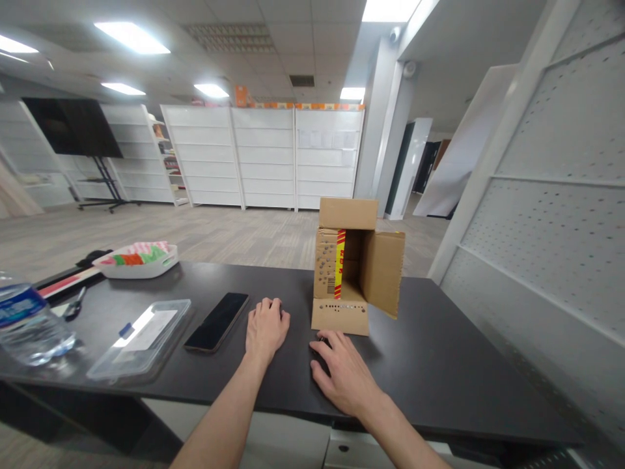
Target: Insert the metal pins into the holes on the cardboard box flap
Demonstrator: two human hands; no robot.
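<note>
With the open cardboard box [326, 264] standing near the bench's [439, 365] far edge, a forward nudge from the right hand [346, 372], thumb parted, could push it off; whether those fingers or the left hand's [266, 329], curled, grip anything, I cannot tell.

You have one cardboard box [326, 267] right of centre; at left, one phone [218, 322], one bottle [29, 326], one clear case [141, 342], one basket [146, 268].
</note>
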